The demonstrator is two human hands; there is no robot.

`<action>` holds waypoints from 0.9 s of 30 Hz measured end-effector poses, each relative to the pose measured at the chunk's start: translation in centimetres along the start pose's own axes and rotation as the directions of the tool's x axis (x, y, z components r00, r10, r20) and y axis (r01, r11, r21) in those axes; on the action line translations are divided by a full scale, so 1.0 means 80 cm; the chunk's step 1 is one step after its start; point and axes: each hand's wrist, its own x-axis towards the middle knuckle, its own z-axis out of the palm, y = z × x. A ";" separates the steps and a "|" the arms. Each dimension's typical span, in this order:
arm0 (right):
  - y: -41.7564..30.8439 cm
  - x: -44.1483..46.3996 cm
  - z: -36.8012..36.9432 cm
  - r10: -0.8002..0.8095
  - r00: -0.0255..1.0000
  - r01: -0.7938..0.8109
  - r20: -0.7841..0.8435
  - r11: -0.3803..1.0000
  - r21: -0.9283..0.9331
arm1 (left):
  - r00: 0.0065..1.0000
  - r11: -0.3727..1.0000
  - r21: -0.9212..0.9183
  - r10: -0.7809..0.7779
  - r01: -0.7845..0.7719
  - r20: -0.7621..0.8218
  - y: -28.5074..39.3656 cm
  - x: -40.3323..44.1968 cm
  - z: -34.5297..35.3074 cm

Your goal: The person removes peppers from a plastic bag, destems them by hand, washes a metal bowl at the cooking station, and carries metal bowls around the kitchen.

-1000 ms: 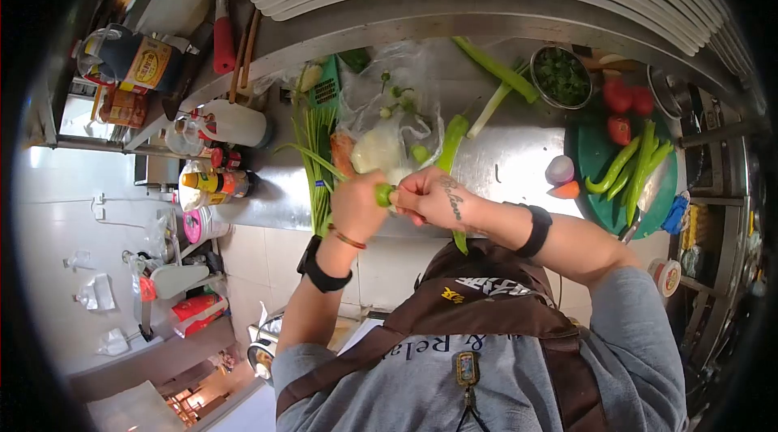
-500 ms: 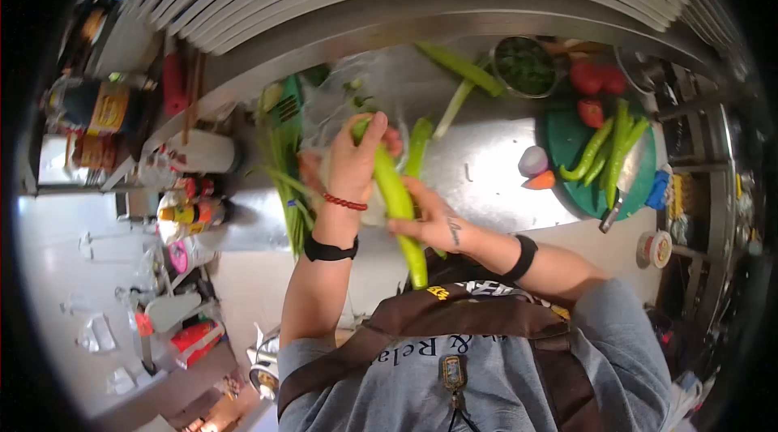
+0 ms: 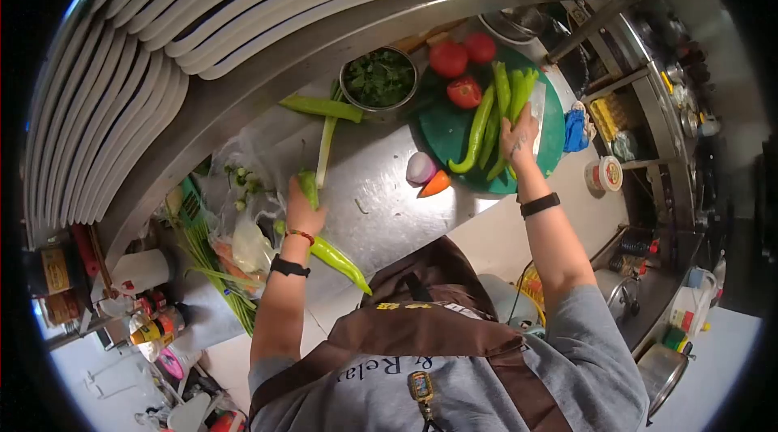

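My left hand [image 3: 303, 215] is closed around a green pepper [image 3: 308, 187], whose end sticks out above the fingers. Beside that wrist, another long green pepper [image 3: 342, 263] reaches over the counter's front edge. My right hand [image 3: 519, 139] is on the round green board [image 3: 551, 124], its fingers closed on a green pepper [image 3: 521, 91]. Several more green peppers [image 3: 478, 134] lie against it, and the knife blade [image 3: 538, 101] shows just to the right. Whole tomatoes [image 3: 448, 59] and a cut tomato [image 3: 464, 92] sit at the board's upper part.
A bowl of green leaves [image 3: 379, 79] stands behind a cut onion [image 3: 421, 168] and a carrot piece [image 3: 435, 184]. Plastic bags [image 3: 253, 247] and long green stalks [image 3: 215, 266] lie at the left. Stacked plates [image 3: 324, 2] fill the shelf above.
The view has swung right. My hands, earlier together over a pepper, are now apart; my right hand has moved to the board and taken hold of a pepper there.
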 end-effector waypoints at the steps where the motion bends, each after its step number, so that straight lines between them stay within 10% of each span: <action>1: 0.002 0.004 0.003 -0.055 0.998 0.055 0.001 0.998 -0.019 | 1.000 0.993 -0.119 0.022 -0.020 0.009 -0.001 -0.002 -0.002; 5: -0.013 0.020 -0.004 -0.080 0.992 0.079 0.101 0.997 0.008 | 0.875 0.577 -0.732 0.062 0.361 0.480 0.099 -0.039 -0.077; 13: 0.035 0.105 0.031 0.109 0.977 -0.194 0.186 0.820 0.539 | 0.796 0.463 -0.853 0.407 0.243 0.448 0.105 -0.113 -0.118; 20: -0.038 0.024 0.044 -0.128 0.968 0.137 -0.218 0.990 0.028 | 0.848 0.467 -0.831 0.265 0.303 0.458 0.078 -0.155 -0.128; 23: -0.069 -0.006 0.052 -0.030 0.945 -0.046 -0.325 0.973 -0.225 | 0.856 0.661 -0.713 0.209 0.231 0.472 0.077 -0.159 -0.134; 25: -0.152 -0.032 -0.002 -0.396 0.852 0.471 -0.344 0.865 0.172 | 0.884 0.736 -0.639 0.125 0.222 0.451 0.083 -0.159 -0.135; 27: -0.250 -0.092 -0.059 -0.766 0.641 0.626 -0.043 0.490 0.607 | 0.898 0.855 -0.517 0.262 -0.046 0.354 0.072 -0.157 -0.123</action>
